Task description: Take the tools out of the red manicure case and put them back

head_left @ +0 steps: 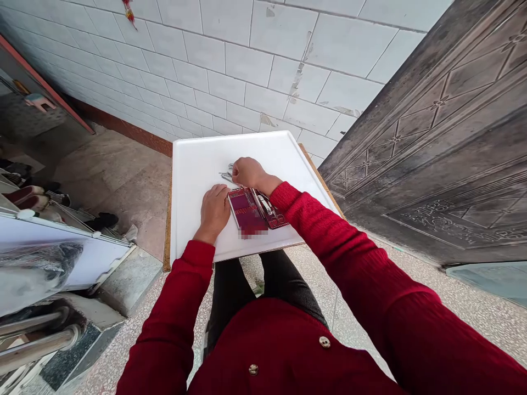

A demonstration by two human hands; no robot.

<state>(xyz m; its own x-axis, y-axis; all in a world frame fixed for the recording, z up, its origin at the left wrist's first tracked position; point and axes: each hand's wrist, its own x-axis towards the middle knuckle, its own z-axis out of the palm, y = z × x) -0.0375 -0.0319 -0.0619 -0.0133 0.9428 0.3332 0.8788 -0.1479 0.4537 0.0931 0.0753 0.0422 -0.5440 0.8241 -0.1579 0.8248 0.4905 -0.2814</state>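
Observation:
An open manicure set case [248,213], dark red inside, lies on the white tabletop [190,164]. Nail clippers [264,204] and small scissors sit in its right half. My left hand [214,208] lies on the tabletop along the case's left edge, its fingers stretched out and touching or nearly touching it. Beyond the case, my right hand [247,172] is closed, fingers curled down at a few slim metal tools [226,176] on the table. What its fingertips grip is hidden. My right forearm passes over the case's upper right corner.
A white tiled wall [230,57] stands behind the table, and a dark patterned metal door [432,131] is at the right. At the left are a rack with shoes [27,198] and a plastic-wrapped item [39,269]. Speckled floor [469,296] surrounds the table.

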